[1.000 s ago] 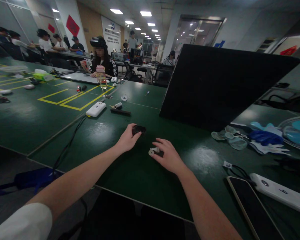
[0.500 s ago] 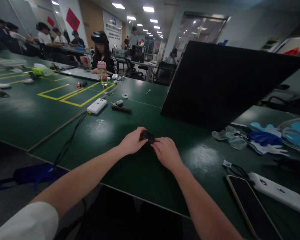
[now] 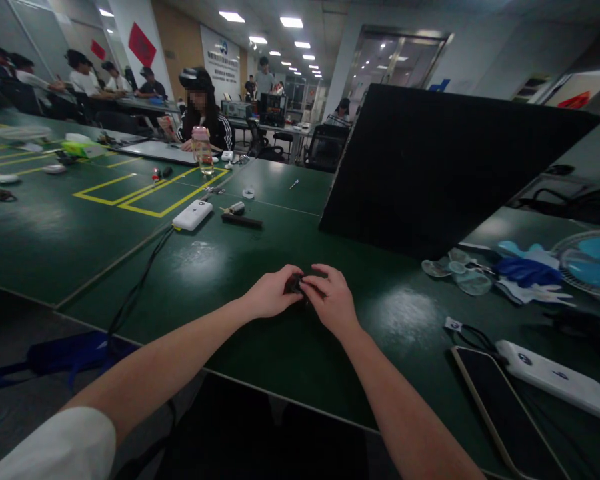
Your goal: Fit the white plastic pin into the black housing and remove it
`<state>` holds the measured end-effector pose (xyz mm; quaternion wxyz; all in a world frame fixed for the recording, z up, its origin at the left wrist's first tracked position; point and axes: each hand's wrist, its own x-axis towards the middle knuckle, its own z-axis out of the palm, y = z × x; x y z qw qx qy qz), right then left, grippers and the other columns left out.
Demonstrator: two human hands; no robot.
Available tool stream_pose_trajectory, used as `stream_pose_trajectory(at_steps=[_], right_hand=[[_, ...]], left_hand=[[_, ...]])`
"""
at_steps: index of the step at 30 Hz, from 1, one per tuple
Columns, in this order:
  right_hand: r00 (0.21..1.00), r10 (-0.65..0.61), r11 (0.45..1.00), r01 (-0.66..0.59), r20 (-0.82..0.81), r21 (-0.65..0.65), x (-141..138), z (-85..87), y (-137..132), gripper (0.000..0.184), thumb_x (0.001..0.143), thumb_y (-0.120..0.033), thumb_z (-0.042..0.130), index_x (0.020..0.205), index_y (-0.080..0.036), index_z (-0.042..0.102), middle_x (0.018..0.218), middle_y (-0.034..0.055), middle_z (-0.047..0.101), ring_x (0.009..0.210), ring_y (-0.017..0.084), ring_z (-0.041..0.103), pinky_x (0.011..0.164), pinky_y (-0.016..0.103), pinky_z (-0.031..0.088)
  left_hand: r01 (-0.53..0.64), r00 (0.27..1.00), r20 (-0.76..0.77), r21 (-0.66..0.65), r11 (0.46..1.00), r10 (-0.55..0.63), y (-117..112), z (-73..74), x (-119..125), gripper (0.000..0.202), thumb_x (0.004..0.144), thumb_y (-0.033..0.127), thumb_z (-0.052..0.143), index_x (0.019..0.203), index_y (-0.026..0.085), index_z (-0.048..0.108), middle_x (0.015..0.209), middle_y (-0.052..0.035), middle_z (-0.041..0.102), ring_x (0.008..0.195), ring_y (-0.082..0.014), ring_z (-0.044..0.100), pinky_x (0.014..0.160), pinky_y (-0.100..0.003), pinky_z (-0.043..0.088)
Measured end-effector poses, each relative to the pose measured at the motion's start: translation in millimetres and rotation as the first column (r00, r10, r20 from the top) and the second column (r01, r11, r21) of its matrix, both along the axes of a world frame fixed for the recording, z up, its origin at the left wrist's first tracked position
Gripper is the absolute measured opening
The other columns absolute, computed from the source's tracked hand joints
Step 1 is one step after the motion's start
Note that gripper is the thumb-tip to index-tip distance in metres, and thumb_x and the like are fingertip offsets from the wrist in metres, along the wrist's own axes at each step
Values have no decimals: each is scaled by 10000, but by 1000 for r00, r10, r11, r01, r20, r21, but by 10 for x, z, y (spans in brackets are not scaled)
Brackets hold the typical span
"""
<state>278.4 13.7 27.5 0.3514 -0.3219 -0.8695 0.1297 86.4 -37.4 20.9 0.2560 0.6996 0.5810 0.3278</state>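
Both my hands meet over the green table [image 3: 260, 340], just in front of me. My left hand [image 3: 269, 297] is closed round a small black part [image 3: 295, 283]. My right hand [image 3: 333, 301] pinches the same black part from the right, fingers curled over it. Most of the part is hidden between the fingers. The small white piece seen earlier is out of sight under my right hand or in it; I cannot tell which.
A large black panel [image 3: 430, 167] leans behind my hands. A white power bank [image 3: 193, 215] with a black cable lies to the left. A phone [image 3: 505, 413], a white device [image 3: 560, 387], blue gloves [image 3: 527, 273] and a fan [image 3: 590, 261] lie to the right. People sit at far tables.
My left hand brought the black part toward my right hand. My right hand left the spot where the small white piece lay, and both hands now close on the black part.
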Motion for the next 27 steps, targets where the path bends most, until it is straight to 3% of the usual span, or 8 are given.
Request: stream_pose_trajectory(at_steps=[5, 10, 15, 21, 27], right_hand=[[997, -77, 996, 78, -22, 40, 37, 1, 57, 212, 947, -389, 573, 936, -264, 743, 1166, 93, 614, 1095, 283, 572, 881, 494, 527], [999, -27, 996, 25, 22, 87, 32, 40, 36, 216, 956, -361, 554, 959, -251, 739, 1202, 104, 614, 1143, 294, 555, 924, 510, 507], [995, -89, 988, 83, 39, 130, 10, 63, -5, 245, 974, -345, 512, 982, -238, 732, 1209, 115, 620, 1147, 299, 551, 928, 515, 503], [995, -66, 990, 56, 72, 133, 6, 97, -33, 273, 997, -316, 458, 994, -244, 721, 1156, 106, 645, 1107, 282, 569, 934, 502, 505], [996, -34, 993, 24, 88, 118, 28, 98, -34, 214, 963, -327, 541, 916, -237, 729, 1218, 98, 633, 1186, 293, 542, 964, 523, 497]], left_hand=[[-8, 1000, 6, -28, 1000, 8, -3, 7, 7, 501, 834, 352, 678, 1290, 239, 503, 1016, -45, 705, 890, -222, 688, 769, -358, 538], [14, 1000, -6, -6, 1000, -14, -1, -25, 9, 514, 837, 379, 676, 1300, 245, 496, 1018, -41, 706, 869, -210, 685, 760, -347, 532], [-21, 999, -40, 4, 1000, 21, -9, -13, 25, 520, 837, 407, 670, 1300, 237, 505, 1044, -57, 709, 902, -223, 688, 782, -353, 530], [-40, 997, -65, 0, 999, 40, -24, 25, 26, 504, 836, 417, 669, 1286, 245, 523, 1072, -62, 715, 924, -239, 697, 771, -360, 535], [-68, 997, -31, 7, 998, 68, -28, 25, 6, 495, 853, 426, 645, 1298, 253, 513, 1098, -60, 708, 921, -234, 698, 772, -358, 542]])
